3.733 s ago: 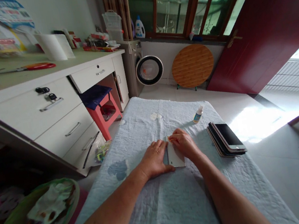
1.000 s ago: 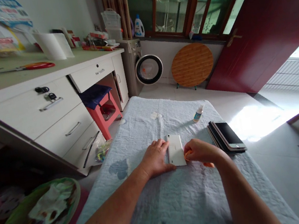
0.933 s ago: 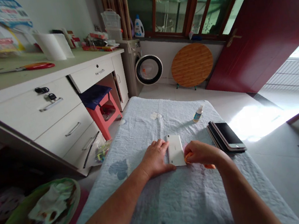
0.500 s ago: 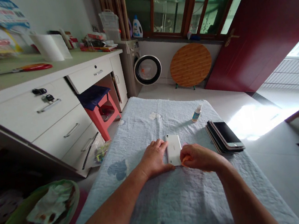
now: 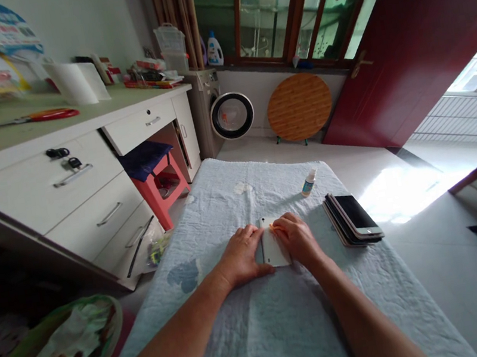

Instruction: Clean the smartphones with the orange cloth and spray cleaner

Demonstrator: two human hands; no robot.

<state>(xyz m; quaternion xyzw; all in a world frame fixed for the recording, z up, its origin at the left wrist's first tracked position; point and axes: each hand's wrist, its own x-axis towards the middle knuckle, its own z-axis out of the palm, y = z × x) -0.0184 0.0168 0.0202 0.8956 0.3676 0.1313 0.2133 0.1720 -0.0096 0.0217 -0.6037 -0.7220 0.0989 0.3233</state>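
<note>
A white smartphone (image 5: 274,252) lies back up on the pale blue cloth cover (image 5: 224,205). My left hand (image 5: 242,255) grips its left side, with the fingers along the edge and the thumb at the lower corner. Pinched in my right hand (image 5: 298,238) is a small orange cloth (image 5: 272,228), pressed on the upper part of the phone's back. Most of that cloth is hidden by the fingers. To the right sits a stack of several phones (image 5: 357,215), the top one showing a dark screen. A small spray bottle (image 5: 309,184) stands upright behind them.
On the left is a white desk (image 5: 73,192) with drawers, and a pink stool (image 5: 160,197) beneath it. A green-rimmed basket (image 5: 118,318) stands at the lower left. Farther back are a washing machine with its door (image 5: 233,115) ajar and a round wooden tabletop (image 5: 299,106).
My right hand has moved with the orange cloth from the phone's lower right edge up to its upper back. My left hand stays at the phone's left side. The view has shifted slightly.
</note>
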